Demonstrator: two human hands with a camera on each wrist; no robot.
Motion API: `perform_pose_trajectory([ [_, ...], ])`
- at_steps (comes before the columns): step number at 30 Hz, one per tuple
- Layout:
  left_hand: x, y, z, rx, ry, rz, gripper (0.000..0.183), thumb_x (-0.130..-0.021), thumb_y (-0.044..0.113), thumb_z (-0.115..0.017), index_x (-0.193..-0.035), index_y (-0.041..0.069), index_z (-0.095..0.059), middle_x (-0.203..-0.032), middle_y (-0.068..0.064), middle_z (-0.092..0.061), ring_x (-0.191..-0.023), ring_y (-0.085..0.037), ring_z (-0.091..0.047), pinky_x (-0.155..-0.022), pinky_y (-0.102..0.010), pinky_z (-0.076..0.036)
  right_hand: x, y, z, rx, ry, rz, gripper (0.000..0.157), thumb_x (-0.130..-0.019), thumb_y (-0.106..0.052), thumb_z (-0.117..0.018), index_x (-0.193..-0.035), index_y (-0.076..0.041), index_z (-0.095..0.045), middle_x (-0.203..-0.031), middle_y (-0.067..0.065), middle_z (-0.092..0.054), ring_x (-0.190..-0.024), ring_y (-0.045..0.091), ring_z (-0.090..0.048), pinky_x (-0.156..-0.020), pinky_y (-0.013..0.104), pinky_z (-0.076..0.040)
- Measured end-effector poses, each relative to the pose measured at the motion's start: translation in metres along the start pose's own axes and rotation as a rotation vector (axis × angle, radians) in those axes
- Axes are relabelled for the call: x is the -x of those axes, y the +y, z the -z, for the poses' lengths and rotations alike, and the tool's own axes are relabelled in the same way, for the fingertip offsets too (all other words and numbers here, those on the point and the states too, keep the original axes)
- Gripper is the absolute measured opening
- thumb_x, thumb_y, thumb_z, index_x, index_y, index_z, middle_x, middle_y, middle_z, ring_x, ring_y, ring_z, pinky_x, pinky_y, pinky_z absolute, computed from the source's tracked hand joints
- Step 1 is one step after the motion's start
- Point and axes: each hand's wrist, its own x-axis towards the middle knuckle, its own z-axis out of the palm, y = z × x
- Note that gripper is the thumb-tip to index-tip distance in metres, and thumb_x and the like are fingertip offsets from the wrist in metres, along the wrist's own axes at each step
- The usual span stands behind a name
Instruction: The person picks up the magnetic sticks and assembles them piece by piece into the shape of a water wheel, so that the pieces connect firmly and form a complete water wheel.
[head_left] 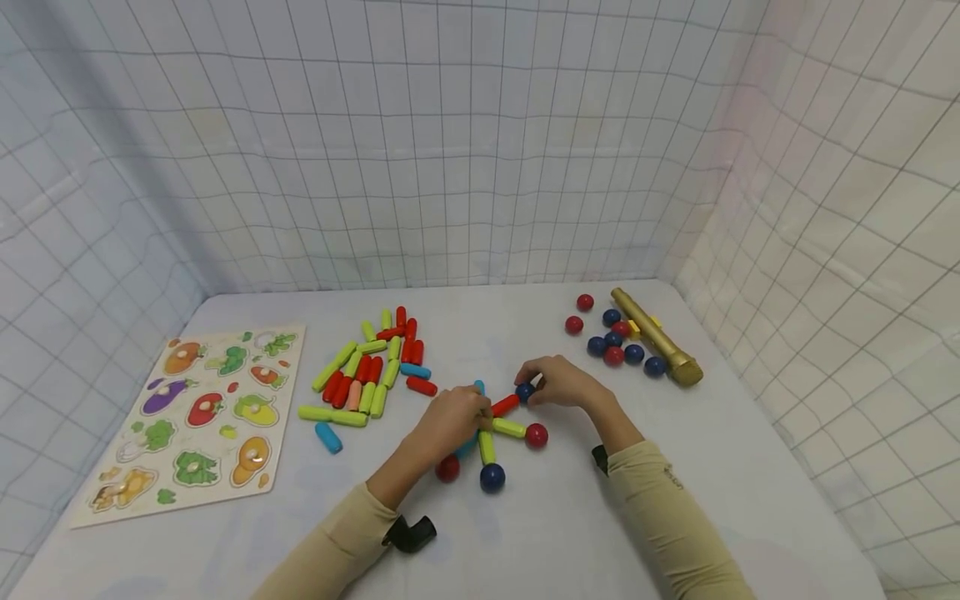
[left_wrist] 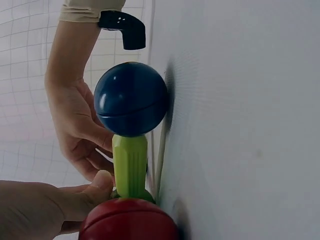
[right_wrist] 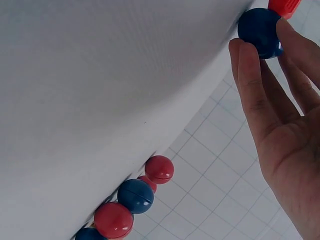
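In the head view, short rods fan out star-like from under my left hand (head_left: 452,419), whose fingertips pinch the figure at its middle; the hub itself is hidden. A green rod (head_left: 487,450) runs to a dark blue ball (head_left: 492,477), another green rod (head_left: 509,428) to a red ball (head_left: 536,435). One light blue rod (head_left: 467,447) leads to a second red ball (head_left: 447,468). My right hand (head_left: 566,383) holds a dark blue ball (right_wrist: 259,32) between thumb and fingers, at the outer end of a red rod (head_left: 506,406).
Loose green, red and blue rods (head_left: 367,371) lie left of the figure. Several red and blue balls (head_left: 613,339) sit at the back right beside a gold baton-like stick (head_left: 660,337). A vegetable puzzle board (head_left: 288,367) lies far left. Gridded white cloth (head_left: 480,167) walls the table.
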Motion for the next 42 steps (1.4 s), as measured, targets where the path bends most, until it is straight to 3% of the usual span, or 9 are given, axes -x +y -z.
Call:
perform_pose_trajectory([
  [6,0.001,0.000,-0.002,0.010,0.015,0.046,0.014,-0.082,0.021,-0.077,-0.094,0.014,-0.076,-0.084,0.002,-0.064,-0.072,-0.009,-0.054,-0.066,-0.021,-0.050,0.003,0.002,0.000,-0.009,-0.022,-0.002,0.031,-0.080,-0.006,-0.077,-0.110,-0.012,-0.068,-0.112,0.004,-0.069,-0.095,0.017,-0.064,-0.085,0.032,-0.056],
  [12,0.001,0.000,-0.001,0.044,0.015,0.125,0.023,-0.081,0.023,-0.079,-0.101,0.012,-0.077,-0.084,-0.001,-0.064,-0.069,-0.010,-0.052,-0.062,-0.020,-0.047,0.012,0.009,0.015,0.062,-0.055,-0.086,0.042,-0.078,-0.010,-0.080,-0.117,-0.015,-0.066,-0.117,0.008,-0.068,-0.105,0.023,-0.063,-0.086,0.037,-0.055],
  [19,0.000,0.003,-0.003,0.032,-0.017,0.073,0.021,-0.083,0.017,-0.077,-0.104,0.012,-0.077,-0.088,-0.002,-0.067,-0.072,-0.012,-0.053,-0.062,-0.019,-0.046,0.017,0.041,0.044,0.337,0.351,-0.343,0.035,-0.083,-0.011,-0.071,-0.117,-0.005,-0.065,-0.116,0.021,-0.062,-0.100,0.036,-0.060,-0.084,0.051,-0.052],
  [22,0.001,0.003,-0.006,0.031,-0.021,0.034,0.021,-0.084,0.014,-0.076,-0.105,0.013,-0.077,-0.091,-0.002,-0.068,-0.076,-0.013,-0.055,-0.065,-0.020,-0.048,0.015,0.059,0.047,0.358,0.421,-0.363,0.030,-0.086,-0.011,-0.066,-0.113,0.001,-0.065,-0.114,0.024,-0.065,-0.106,0.041,-0.061,-0.091,0.054,-0.050],
  [28,0.002,0.004,-0.009,-0.012,0.030,-0.058,0.020,-0.084,0.014,-0.075,-0.104,0.016,-0.078,-0.091,0.001,-0.072,-0.078,-0.013,-0.059,-0.070,-0.023,-0.047,0.017,0.072,0.050,0.356,0.423,-0.410,0.027,-0.081,-0.004,-0.064,-0.107,0.003,-0.066,-0.109,0.024,-0.068,-0.100,0.043,-0.064,-0.086,0.053,-0.052],
  [32,0.002,0.005,-0.009,0.031,0.018,-0.045,0.027,-0.086,0.015,-0.074,-0.112,0.015,-0.075,-0.091,-0.001,-0.070,-0.077,-0.012,-0.055,-0.067,-0.019,-0.046,0.021,0.073,0.052,0.358,0.424,-0.452,0.017,-0.081,-0.005,-0.060,-0.095,0.004,-0.066,-0.098,0.026,-0.067,-0.086,0.039,-0.063,-0.073,0.051,-0.053],
  [35,0.001,0.005,-0.010,0.024,0.024,-0.047,0.025,-0.086,0.015,-0.073,-0.111,0.015,-0.075,-0.087,-0.001,-0.067,-0.075,-0.011,-0.053,-0.065,-0.017,-0.044,0.025,0.071,0.052,0.362,0.413,-0.460,0.015,-0.081,-0.007,-0.061,-0.089,0.004,-0.067,-0.095,0.026,-0.066,-0.085,0.039,-0.062,-0.072,0.052,-0.052],
  [38,0.000,0.005,-0.011,0.003,0.046,-0.059,0.019,-0.085,0.014,-0.074,-0.103,0.015,-0.078,-0.083,0.000,-0.067,-0.073,-0.011,-0.052,-0.066,-0.018,-0.045,0.029,0.063,0.048,0.299,0.367,-0.428,0.021,-0.080,-0.010,-0.069,-0.097,0.002,-0.070,-0.107,0.026,-0.067,-0.102,0.044,-0.060,-0.082,0.053,-0.050],
  [42,0.001,0.005,-0.011,0.018,0.059,-0.053,0.016,-0.083,0.011,-0.076,-0.098,0.013,-0.079,-0.084,0.000,-0.068,-0.076,-0.012,-0.056,-0.071,-0.022,-0.050,0.030,0.042,0.037,0.147,0.235,-0.341,0.032,-0.080,-0.013,-0.077,-0.110,-0.004,-0.070,-0.112,0.019,-0.069,-0.105,0.036,-0.061,-0.082,0.044,-0.053],
])
